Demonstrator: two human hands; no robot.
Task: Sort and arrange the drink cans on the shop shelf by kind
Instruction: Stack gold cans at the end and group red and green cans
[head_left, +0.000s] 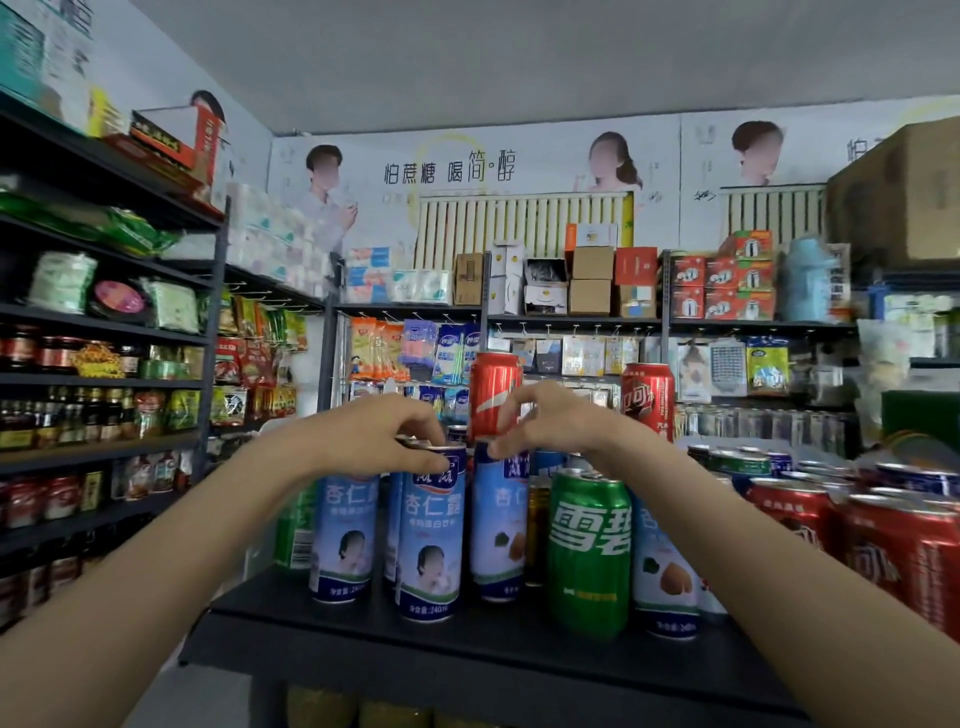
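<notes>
Shelf edge cut off below. My left hand pinches a blue can rim; right hand pinches another blue can, its top hidden.

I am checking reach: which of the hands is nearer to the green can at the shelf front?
Right. The right hand is above the green can, slightly to its left, pinching a blue can's rim. The left hand is farther left, gripping another blue can's top.

Two bare forearms reach in from the lower corners, uncovered all the way to the picture's edge, with no sleeve cuffs showing. The left hand and right hand wear no gloves, rings, watches or bands.
</notes>
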